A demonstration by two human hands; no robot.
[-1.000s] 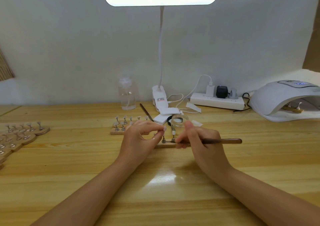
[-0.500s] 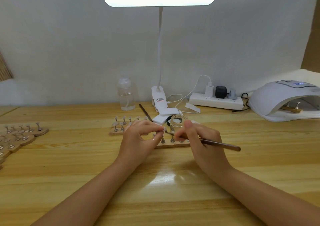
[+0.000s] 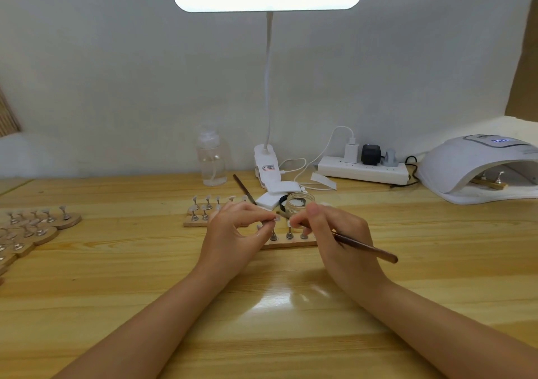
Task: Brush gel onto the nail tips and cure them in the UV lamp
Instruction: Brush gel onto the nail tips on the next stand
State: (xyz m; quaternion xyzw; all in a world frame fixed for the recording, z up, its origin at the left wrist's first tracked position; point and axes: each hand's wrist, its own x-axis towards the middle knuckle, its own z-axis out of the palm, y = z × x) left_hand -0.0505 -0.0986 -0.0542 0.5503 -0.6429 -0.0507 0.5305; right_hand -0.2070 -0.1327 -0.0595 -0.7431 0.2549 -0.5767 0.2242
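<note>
Left hand (image 3: 233, 233) pinches a small nail tip (image 3: 275, 218) between thumb and forefinger, just above the wooden holder strip (image 3: 291, 243). Right hand (image 3: 332, 233) grips a brown gel brush (image 3: 366, 247), bristle end aimed at that nail tip; contact too small to tell. 3 metal stands show on the strip. Open glass gel jar (image 3: 300, 204) sits just behind the strip. UV lamp (image 3: 477, 163) is well right of the strip, another strip inside it. More holder strips (image 3: 35, 227) lie far left of it.

table (image 3: 116, 276) honey-yellow wood grain | brush (image 3: 366, 247) dark brown | UV lamp (image 3: 471, 163) white | power strip (image 3: 364, 172) white
</note>
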